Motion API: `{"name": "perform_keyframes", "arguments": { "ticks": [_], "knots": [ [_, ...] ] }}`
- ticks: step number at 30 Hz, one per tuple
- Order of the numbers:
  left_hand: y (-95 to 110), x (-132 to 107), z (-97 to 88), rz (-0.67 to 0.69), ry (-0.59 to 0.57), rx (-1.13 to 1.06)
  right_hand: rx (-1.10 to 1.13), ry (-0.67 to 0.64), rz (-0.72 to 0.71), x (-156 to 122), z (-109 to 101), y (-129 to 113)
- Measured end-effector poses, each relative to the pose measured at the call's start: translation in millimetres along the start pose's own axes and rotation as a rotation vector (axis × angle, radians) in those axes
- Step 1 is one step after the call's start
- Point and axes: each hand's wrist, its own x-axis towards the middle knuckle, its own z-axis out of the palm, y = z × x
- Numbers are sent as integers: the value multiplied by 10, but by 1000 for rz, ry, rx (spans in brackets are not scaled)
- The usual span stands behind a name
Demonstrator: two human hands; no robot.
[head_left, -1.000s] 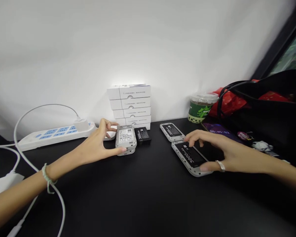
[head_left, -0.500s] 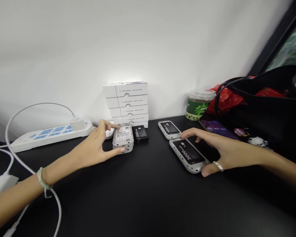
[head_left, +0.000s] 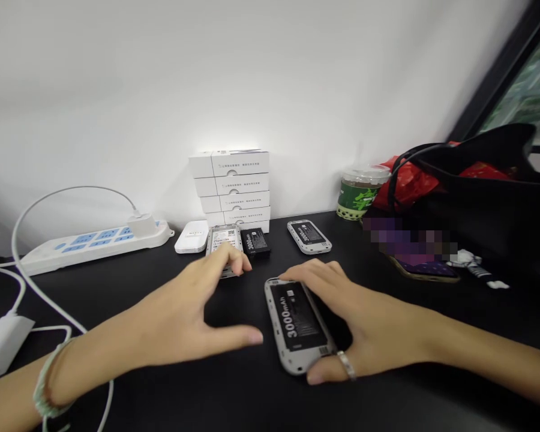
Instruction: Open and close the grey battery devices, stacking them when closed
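My right hand [head_left: 364, 327] grips a grey device [head_left: 297, 327] that lies on the black table [head_left: 270, 402]. Its back is open and shows a black battery marked 3000mAh. The thumb, next to a ring, presses the near corner and the fingers curl over the far end. My left hand [head_left: 189, 315] hovers just left of it, fingers spread and holding nothing, thumb pointing at the device. Its fingertips reach the near edge of a small stack of grey devices [head_left: 224, 239].
Behind the stack lie a loose black battery [head_left: 256, 242], a white cover [head_left: 192, 236], another open device [head_left: 309, 236] and stacked white boxes [head_left: 234, 186]. A power strip [head_left: 90, 245] and cables run on the left; a cup [head_left: 359, 193], phone [head_left: 420, 261] and black bag [head_left: 486, 204] sit right.
My right hand has pulled the open device from the right toward the near centre. My left hand has left the stack's side and come back toward that device.
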Motion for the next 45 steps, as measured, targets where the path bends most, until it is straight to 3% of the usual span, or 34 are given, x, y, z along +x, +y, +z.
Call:
{"name": "perform_keyframes", "arguments": {
  "ticks": [3, 5, 16, 22, 27, 31, 34, 38, 41, 45],
  "knots": [
    [107, -99, 71, -74, -154, -72, 10, 9, -83, 133, 92, -164],
    [148, -137, 125, -116, -190, -125, 36, 19, -101, 182, 133, -205],
    [173, -110, 234, -248, -169, -159, 140, 40, 77, 295, 156, -178],
    [174, -86, 260, -324, -186, -181, 252, -45, 237, 452, 78, -158],
    [164, -95, 269, -321, -179, -197, 280, 2, 165, 379, 15, -195],
    [159, -118, 285, -327, -156, -195, 661, -94, 63, 298, -45, -222],
    [155, -126, 295, -317, -146, -186, 876, 63, 104, 371, -142, -144],
    [141, -135, 297, -309, -162, -198, 769, 363, 271, 671, -277, 77],
    [137, -153, 300, -278, -164, -209, 702, 388, 360, 949, -272, 242],
    [152, -157, 281, -228, -158, -214, 593, 350, 366, 1218, -170, 366]
  ]
}}
